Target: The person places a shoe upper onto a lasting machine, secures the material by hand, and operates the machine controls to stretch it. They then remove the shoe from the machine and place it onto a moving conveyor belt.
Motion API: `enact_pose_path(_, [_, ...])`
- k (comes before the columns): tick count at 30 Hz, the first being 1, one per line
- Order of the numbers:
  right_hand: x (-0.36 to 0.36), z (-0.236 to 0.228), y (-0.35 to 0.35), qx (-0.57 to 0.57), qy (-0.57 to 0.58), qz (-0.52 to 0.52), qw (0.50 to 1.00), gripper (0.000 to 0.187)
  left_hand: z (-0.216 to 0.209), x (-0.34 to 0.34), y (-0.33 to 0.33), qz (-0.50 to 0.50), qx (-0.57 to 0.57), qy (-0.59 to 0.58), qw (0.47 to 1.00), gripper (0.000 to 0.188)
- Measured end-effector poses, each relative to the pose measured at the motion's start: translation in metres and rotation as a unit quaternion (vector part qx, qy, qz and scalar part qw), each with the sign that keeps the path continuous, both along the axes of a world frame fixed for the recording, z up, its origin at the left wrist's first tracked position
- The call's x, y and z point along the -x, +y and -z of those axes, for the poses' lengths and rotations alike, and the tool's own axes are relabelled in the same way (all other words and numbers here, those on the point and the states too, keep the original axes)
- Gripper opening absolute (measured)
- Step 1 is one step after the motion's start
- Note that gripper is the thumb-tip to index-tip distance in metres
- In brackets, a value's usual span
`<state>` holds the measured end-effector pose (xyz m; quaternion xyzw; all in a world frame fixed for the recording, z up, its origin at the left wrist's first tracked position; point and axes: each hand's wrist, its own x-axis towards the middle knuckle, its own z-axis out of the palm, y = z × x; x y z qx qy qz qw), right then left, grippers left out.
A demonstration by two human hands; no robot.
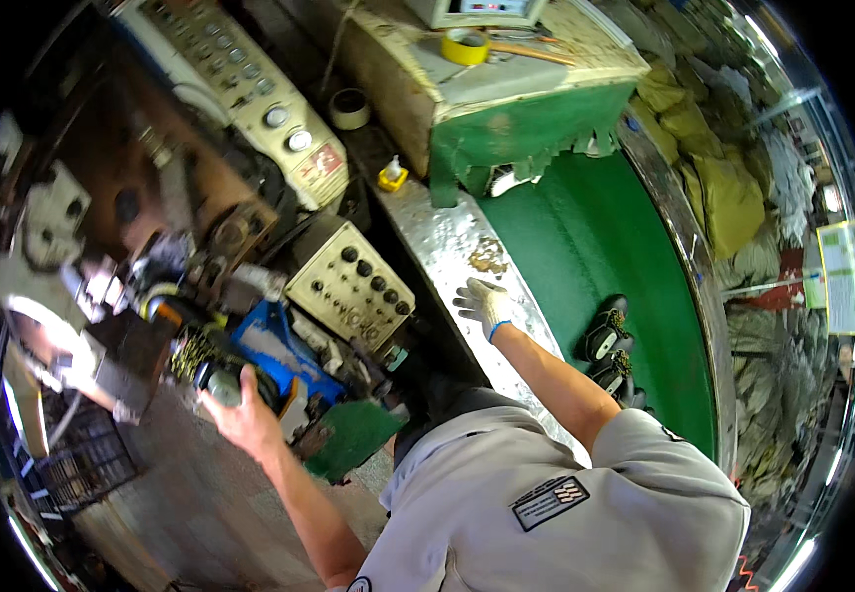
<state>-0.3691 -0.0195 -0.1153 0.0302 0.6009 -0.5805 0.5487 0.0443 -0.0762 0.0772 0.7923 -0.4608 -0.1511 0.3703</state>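
Note:
My left hand (242, 412), bare, reaches to the machine at the left. Its thumb and fingers close round the end of a dark rounded piece (218, 379) with a yellow-speckled band; the far fingers are partly hidden. A blue machine part (284, 350) lies just right of that piece. My right hand (486, 304), in a pale glove with grey fingertips, is over the worn metal ledge (457, 242), fingers spread and nothing held. Similar black pieces with yellow speckles (609, 340) sit on the green surface (634, 247) to its right.
A cream control box with black knobs (351, 286) stands between my arms. Beyond are a long gauge panel (250, 84) and a bench (536, 84) bearing yellow tape (465, 45). A small yellow bottle (393, 176) is on the ledge. Olive sacks (723, 197) line the right.

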Motion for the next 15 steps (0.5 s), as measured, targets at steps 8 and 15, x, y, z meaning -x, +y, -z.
enact_pose_path(8, [0.162,0.09,-0.07,-0.113,0.036,0.008,0.993,0.067,0.01,-0.026,-0.002,0.047,0.039,0.095,0.994,0.047])
enact_pose_path(15, [0.288,0.139,-0.224,-0.192,0.278,0.047,0.94,0.052,0.0,0.002,-0.021,-0.066,-0.016,0.081,0.994,0.045])
